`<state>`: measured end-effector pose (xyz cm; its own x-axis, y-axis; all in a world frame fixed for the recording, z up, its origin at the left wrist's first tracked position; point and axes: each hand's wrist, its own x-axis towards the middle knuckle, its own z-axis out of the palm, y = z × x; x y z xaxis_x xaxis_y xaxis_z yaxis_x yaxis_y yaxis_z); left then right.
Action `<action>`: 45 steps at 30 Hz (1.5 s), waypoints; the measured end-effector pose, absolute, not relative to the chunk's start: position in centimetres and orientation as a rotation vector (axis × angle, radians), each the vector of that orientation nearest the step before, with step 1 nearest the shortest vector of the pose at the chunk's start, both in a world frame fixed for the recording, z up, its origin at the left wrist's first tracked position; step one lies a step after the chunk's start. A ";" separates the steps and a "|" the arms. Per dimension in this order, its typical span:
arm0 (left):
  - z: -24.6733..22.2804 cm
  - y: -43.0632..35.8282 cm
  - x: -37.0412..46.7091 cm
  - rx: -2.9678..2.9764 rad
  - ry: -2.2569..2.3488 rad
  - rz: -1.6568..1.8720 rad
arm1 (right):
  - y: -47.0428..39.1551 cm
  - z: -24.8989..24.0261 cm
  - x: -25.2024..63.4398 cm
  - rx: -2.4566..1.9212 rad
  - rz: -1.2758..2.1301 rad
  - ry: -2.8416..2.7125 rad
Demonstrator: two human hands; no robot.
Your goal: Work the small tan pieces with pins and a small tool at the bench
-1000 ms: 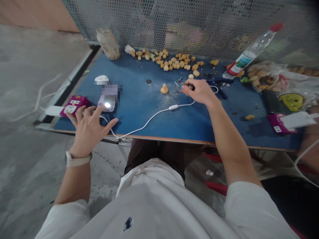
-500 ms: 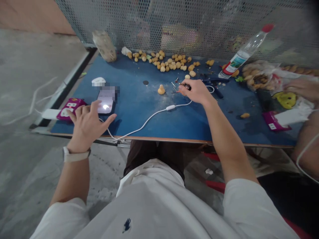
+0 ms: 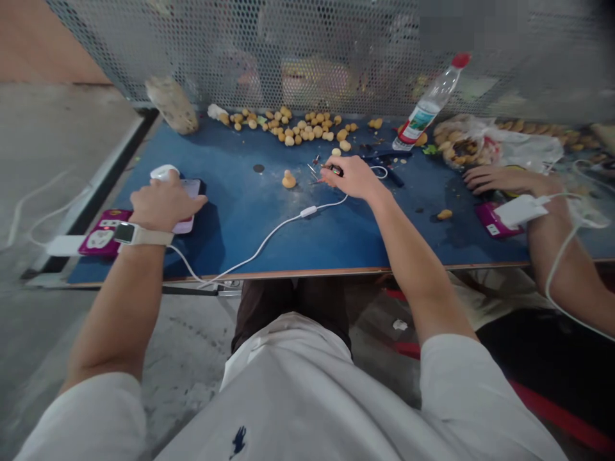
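Note:
My left hand (image 3: 161,203) reaches over a phone (image 3: 191,192) at the table's left side. Its thumb is stretched out, and its fingertips touch a rounded white case (image 3: 164,171). A pinch grip closes my right hand (image 3: 354,176) around a small dark handheld tool (image 3: 336,170), mostly hidden by the fingers. From near that hand runs a white cord (image 3: 271,232) with an inline switch (image 3: 308,210). Thin metal bits (image 3: 313,171) lie by the fingertips. A small gourd (image 3: 288,179) stands upright to the left of them.
Many small gourds (image 3: 307,131) lie along the perforated metal panel (image 3: 327,51). A jar (image 3: 172,104), a bottle (image 3: 427,109), dark pliers (image 3: 391,168) and purple power strips (image 3: 103,237) are on the blue table (image 3: 230,218). A co-worker's hand (image 3: 504,179) rests at right.
My left hand has moved from the phone's lower part up to the white case. My right hand keeps its grip. The co-worker's arm reaches further in, and the view has shifted right.

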<state>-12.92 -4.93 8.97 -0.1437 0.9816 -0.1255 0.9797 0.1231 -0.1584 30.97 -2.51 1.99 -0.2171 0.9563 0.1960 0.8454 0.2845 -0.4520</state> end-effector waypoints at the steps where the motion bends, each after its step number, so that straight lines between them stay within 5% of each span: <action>1: 9.0 -4.8 -13.1 -2.060 -2.340 0.323 | -2.5 2.0 31.0 -1.622 0.343 -2.128; 17: 9.8 -4.2 -14.4 -2.060 -2.332 0.474 | -2.6 2.4 30.9 -1.652 0.346 -2.097; 25: 8.3 -2.2 -6.9 -2.733 -1.795 -0.275 | -2.7 2.2 30.8 -1.660 0.314 -2.069; 33: 4.6 -6.6 4.0 -2.995 -1.164 0.074 | -2.1 1.7 31.9 -1.672 0.278 -2.050; 45: 1.9 -4.0 3.2 -2.996 -1.175 -0.041 | -0.3 1.3 34.7 -1.846 0.179 -1.790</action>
